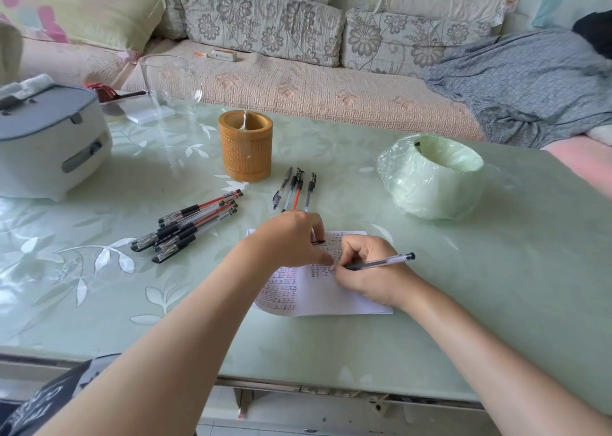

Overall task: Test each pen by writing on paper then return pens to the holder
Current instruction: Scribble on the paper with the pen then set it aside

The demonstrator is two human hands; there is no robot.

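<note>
Right hand (366, 275) gripping pen (384, 262), left hand (291, 237) on paper (331, 298), handwritten character rows

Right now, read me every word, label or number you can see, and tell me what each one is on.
"正", as far as it can be read, handwritten repeatedly in red and black rows on the paper.
Labels on the pens: too small to read.
Print on the box on the sofa: blurred.
White print on the dark garment: cut off, unreadable.
</note>
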